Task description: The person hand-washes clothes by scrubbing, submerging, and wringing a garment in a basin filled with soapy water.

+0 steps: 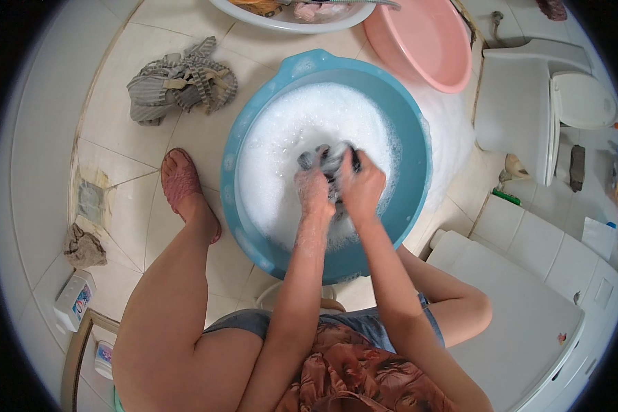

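In the middle of the suds, both sets of fingers are clenched around a wet, dark grey-and-black piece of cloth (329, 161), bunched into a wad between them. The left hand (314, 191) is foam-coated and grips the lower part of the wad; the right hand (361, 187) closes over its right side, knuckles up, the two hands touching. The cloth sits just above the water line, near the centre of the basin.

To rub well here, I would judge that the hands should keep a short fold of fabric taut between them and work one fist against the other, turning the wad so fresh cloth comes to the surface, and dipping it low so the suds stay in it and splashes stay inside the rim.

The cloth looks limp, heavy with water and slippery. Around it lies a thick layer of white soap foam (288, 137), fine-bubbled and heaped, hiding the water. It fills a round, smooth light-blue plastic basin (250, 123) with a broad rolled rim. Some foam has spilled onto the floor at the far right of the basin.

Beyond stands a glossy, shallow pink plastic basin (426, 41), empty and tilted. A crumpled grey striped garment (178, 84) lies dry on the cream glazed floor tiles (117, 117). A dusty-pink slipper (180, 180) is on the left foot, just beside the blue basin.
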Demonstrator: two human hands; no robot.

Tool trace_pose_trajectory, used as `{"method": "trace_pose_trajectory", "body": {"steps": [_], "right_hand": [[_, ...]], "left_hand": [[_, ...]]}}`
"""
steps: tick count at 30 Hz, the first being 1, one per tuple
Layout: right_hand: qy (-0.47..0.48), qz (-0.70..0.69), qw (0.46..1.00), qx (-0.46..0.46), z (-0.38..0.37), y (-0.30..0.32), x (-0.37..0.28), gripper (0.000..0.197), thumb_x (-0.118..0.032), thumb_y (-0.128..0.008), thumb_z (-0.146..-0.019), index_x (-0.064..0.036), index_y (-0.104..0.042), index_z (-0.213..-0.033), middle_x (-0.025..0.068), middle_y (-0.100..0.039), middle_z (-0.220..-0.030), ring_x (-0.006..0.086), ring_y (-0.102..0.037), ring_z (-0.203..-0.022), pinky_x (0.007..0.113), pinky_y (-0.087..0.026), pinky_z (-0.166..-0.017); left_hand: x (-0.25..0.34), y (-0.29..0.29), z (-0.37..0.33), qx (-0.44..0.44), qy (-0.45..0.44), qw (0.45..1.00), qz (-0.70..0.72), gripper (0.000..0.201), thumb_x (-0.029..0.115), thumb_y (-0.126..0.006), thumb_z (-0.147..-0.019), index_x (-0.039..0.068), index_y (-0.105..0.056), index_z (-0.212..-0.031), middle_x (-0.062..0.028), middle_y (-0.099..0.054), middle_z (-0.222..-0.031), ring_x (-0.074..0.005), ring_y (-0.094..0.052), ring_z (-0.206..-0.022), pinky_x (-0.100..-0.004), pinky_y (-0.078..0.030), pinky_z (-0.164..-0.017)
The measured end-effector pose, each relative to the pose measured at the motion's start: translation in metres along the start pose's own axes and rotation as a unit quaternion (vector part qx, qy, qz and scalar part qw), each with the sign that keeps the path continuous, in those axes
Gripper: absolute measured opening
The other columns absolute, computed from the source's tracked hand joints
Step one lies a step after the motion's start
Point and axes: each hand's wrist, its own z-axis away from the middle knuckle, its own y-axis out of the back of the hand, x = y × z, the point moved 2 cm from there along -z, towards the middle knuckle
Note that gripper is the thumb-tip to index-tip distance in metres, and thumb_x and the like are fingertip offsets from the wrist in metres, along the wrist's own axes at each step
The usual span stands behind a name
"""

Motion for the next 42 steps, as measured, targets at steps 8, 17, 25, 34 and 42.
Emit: {"method": "trace_pose_trajectory", "body": {"steps": [8, 17, 25, 34, 42], "right_hand": [[0.131, -0.052, 0.968, -0.207, -0.004, -0.053, 0.067, 0.043, -0.008, -0.051, -0.080, -0.0008, -0.040, -0.121, 0.0271, -0.047, -0.115, 0.0373, -0.045, -0.109, 0.041, -0.036, -0.092], [0.231, 0.270, 0.769, -0.532, -0.025, -0.055, 0.076, 0.018, -0.003, -0.043, -0.076, 0.0005, -0.057, -0.086, 0.0178, -0.061, -0.082, 0.0302, -0.059, -0.081, 0.040, -0.047, -0.070], [0.317, 0.168, 0.793, -0.493, 0.029, -0.068, 0.070, 0.030, -0.009, -0.048, -0.076, 0.0040, -0.055, -0.102, 0.0221, -0.056, -0.105, 0.0326, -0.055, -0.093, 0.039, -0.041, -0.085], [-0.086, -0.306, 0.906, -0.280, 0.049, -0.019, 0.029, 0.037, -0.014, -0.060, -0.074, -0.0010, -0.053, -0.108, 0.0106, -0.059, -0.103, 0.0240, -0.057, -0.090, 0.032, -0.045, -0.079], [0.110, -0.262, 0.942, -0.178, 0.092, 0.041, -0.033, 0.024, -0.015, -0.072, -0.062, -0.0031, -0.062, -0.081, 0.0108, -0.061, -0.071, 0.0219, -0.060, -0.063, 0.029, -0.048, -0.060]], "left_hand": [[0.049, 0.016, -0.004, 0.173, -0.173, 0.964, -0.106, 0.066, 0.023, -0.060, -0.078, 0.000, -0.028, -0.130, -0.0145, -0.033, -0.131, -0.0245, -0.034, -0.118, -0.0346, -0.031, -0.096], [0.035, 0.035, -0.001, 0.255, -0.178, 0.863, -0.399, 0.060, 0.025, -0.055, -0.081, -0.007, -0.033, -0.127, -0.0220, -0.033, -0.131, -0.0321, -0.033, -0.121, -0.0364, -0.025, -0.101], [0.036, 0.034, -0.002, 0.164, -0.288, 0.759, -0.560, 0.054, 0.029, -0.049, -0.085, -0.006, -0.037, -0.125, -0.0240, -0.036, -0.130, -0.0357, -0.028, -0.124, -0.0393, -0.017, -0.104], [-0.001, 0.016, -0.002, 0.103, -0.029, 0.961, -0.255, 0.092, 0.059, -0.053, -0.074, 0.003, -0.016, -0.136, -0.0159, -0.029, -0.136, -0.0300, -0.030, -0.123, -0.0377, -0.028, -0.099], [0.018, 0.025, 0.022, -0.073, 0.022, 0.996, -0.035, 0.080, 0.051, -0.057, -0.074, -0.003, -0.031, -0.127, -0.0190, -0.038, -0.126, -0.0287, -0.039, -0.116, -0.0372, -0.037, -0.092]]}}
